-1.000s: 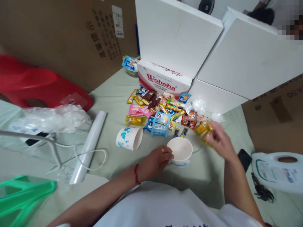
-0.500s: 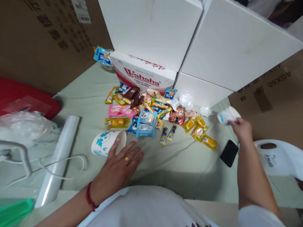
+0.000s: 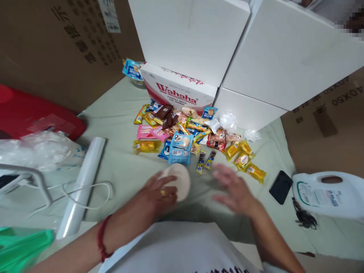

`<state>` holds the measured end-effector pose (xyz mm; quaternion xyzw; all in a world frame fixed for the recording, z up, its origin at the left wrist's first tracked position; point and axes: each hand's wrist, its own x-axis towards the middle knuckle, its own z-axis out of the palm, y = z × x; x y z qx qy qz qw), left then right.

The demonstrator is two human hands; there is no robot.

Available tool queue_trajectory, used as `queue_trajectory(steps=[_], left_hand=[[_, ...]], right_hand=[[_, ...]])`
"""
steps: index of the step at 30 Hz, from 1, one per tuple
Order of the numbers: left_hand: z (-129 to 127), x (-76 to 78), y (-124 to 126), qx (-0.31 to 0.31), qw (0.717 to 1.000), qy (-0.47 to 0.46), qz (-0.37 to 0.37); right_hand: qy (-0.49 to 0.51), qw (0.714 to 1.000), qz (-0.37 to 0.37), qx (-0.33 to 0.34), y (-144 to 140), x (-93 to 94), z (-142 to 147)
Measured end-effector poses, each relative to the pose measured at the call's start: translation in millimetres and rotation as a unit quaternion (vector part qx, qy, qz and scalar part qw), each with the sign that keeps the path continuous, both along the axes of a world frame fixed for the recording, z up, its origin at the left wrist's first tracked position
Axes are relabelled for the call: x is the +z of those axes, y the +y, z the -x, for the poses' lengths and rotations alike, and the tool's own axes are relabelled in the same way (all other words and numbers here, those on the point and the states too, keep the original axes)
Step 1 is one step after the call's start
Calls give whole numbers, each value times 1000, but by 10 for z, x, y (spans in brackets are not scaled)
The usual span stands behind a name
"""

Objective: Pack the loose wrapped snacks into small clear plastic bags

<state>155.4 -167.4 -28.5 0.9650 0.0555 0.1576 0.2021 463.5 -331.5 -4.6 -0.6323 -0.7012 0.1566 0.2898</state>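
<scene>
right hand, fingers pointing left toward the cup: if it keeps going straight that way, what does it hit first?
Most likely the paper cup that the left hand holds. The right hand is open, with blurred fingers aimed left at it and only bare cloth between. Depth is unclear, so it could pass just in front.

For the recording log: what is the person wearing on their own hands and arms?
Both forearms are bare. The left hand has a gold-coloured ring on one finger and a red string bracelet round the wrist. The right hand shows nothing worn, though it is blurred. A white short sleeve shows at the right arm.
</scene>
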Motion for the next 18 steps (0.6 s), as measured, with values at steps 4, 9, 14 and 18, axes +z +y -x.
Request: queue_trajectory(steps=[4, 9, 14, 18], left_hand=[[-594, 309, -303, -82, 991, -70, 77], [-714, 201, -325, -1, 984, -113, 135], [-434, -100, -246, 99, 983, -81, 135], [-245, -188, -266, 180, 975, -85, 98]], right_hand=[[51, 995, 76, 25, -433, -108, 469], [-48, 954, 33, -294, -997, -45, -520], [-211, 809, 48, -546, -611, 214, -2255], [-180, 817, 38, -547, 376, 584, -3377]])
